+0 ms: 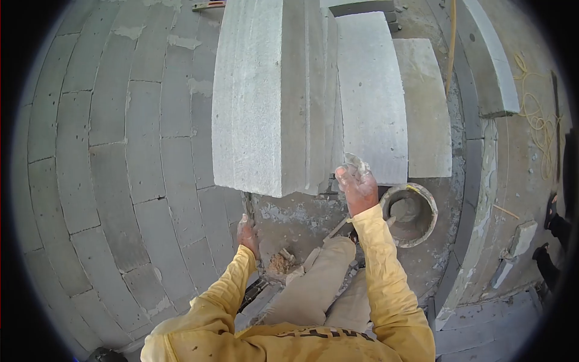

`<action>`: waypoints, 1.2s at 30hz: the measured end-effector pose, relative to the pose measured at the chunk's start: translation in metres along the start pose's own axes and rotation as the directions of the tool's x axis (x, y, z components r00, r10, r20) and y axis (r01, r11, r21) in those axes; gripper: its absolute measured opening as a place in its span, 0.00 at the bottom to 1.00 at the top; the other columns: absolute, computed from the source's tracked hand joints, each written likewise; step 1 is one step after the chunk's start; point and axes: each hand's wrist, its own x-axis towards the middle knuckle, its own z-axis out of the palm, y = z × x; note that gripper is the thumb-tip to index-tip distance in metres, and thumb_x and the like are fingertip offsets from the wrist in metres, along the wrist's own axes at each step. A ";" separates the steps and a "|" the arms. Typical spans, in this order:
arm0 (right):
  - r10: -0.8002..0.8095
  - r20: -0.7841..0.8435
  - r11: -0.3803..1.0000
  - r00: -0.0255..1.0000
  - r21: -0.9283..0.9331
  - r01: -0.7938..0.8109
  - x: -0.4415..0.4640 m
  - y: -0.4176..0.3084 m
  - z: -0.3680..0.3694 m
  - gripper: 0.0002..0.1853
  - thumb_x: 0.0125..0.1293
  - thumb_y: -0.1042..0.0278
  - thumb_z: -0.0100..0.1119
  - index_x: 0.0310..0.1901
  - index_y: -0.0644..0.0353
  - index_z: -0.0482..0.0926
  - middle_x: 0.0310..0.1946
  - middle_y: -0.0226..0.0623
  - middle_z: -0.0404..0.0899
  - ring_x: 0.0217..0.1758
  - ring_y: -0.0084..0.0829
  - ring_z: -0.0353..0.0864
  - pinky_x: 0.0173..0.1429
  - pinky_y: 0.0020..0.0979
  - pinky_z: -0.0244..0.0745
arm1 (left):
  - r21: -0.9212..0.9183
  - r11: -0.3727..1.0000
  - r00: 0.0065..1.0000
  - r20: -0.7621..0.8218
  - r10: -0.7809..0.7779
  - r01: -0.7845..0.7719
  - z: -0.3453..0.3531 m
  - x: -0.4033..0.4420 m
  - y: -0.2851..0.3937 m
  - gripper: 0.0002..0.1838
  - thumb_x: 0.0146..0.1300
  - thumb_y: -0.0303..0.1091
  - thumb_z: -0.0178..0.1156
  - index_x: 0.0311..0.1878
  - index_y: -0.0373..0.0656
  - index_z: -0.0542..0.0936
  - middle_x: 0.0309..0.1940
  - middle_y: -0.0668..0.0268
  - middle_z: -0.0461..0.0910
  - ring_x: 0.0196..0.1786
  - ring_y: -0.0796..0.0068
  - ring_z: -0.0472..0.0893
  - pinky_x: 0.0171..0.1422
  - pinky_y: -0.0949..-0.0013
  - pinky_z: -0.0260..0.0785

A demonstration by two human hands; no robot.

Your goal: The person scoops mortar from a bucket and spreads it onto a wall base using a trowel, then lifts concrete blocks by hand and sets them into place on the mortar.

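Large pale grey blocks (247, 96) stand stacked in front of me, with another long block (371, 96) on their right. My right hand (357, 184) is at the near end of these blocks, its fingers apart and coated in grey dust, with nothing held in it. Lower on the left, my left hand (247, 234) hangs beside the block wall (145, 229), below the stack's near corner. Its fingers look stretched out and hold nothing. Just right of my right hand sits a round bucket (431, 214) with grey material inside.
A low block wall (476, 241) runs along the right side, with a block (491, 66) on top. Beyond it lie a yellow cord (543, 133), broken block pieces (522, 238) and the dark-clad legs (552, 265) of another person. Rubble (280, 264) lies by my legs.
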 end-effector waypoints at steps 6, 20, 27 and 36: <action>-0.164 0.095 0.833 0.982 -0.520 0.189 -0.005 -0.027 0.088 0.52 0.54 0.36 0.65 0.70 0.66 0.55 0.65 0.60 0.59 0.69 0.54 0.60 0.70 0.46 0.58 | -0.166 0.863 0.879 -0.116 0.462 -0.476 0.033 -0.001 0.142 0.43 0.68 0.66 0.43 0.75 0.44 0.54 0.73 0.56 0.55 0.73 0.58 0.58 0.75 0.50 0.48; 0.165 0.110 0.687 0.980 -0.726 -0.034 -0.016 -0.094 0.029 0.61 0.49 0.46 0.71 0.76 0.55 0.38 0.72 0.64 0.46 0.76 0.59 0.46 0.77 0.45 0.48 | -0.363 0.865 0.857 0.253 0.448 -0.346 0.103 -0.118 0.107 0.30 0.70 0.51 0.51 0.64 0.35 0.67 0.61 0.56 0.71 0.62 0.63 0.72 0.68 0.60 0.62; 0.218 0.214 0.738 0.952 -0.675 -0.017 -0.091 -0.102 -0.042 0.63 0.45 0.45 0.74 0.75 0.60 0.41 0.72 0.60 0.48 0.77 0.50 0.46 0.78 0.41 0.45 | -0.202 0.975 0.803 0.564 0.190 -0.089 0.082 -0.138 0.105 0.37 0.70 0.59 0.47 0.69 0.37 0.60 0.66 0.56 0.66 0.66 0.60 0.68 0.70 0.57 0.60; 0.308 0.134 0.818 0.942 -0.544 -0.190 -0.195 -0.049 -0.085 0.66 0.42 0.43 0.77 0.75 0.62 0.42 0.74 0.54 0.46 0.78 0.46 0.45 0.78 0.38 0.41 | -0.308 0.949 0.836 0.537 0.111 0.072 0.117 -0.102 0.128 0.38 0.67 0.60 0.50 0.72 0.44 0.58 0.66 0.56 0.66 0.65 0.57 0.70 0.67 0.54 0.65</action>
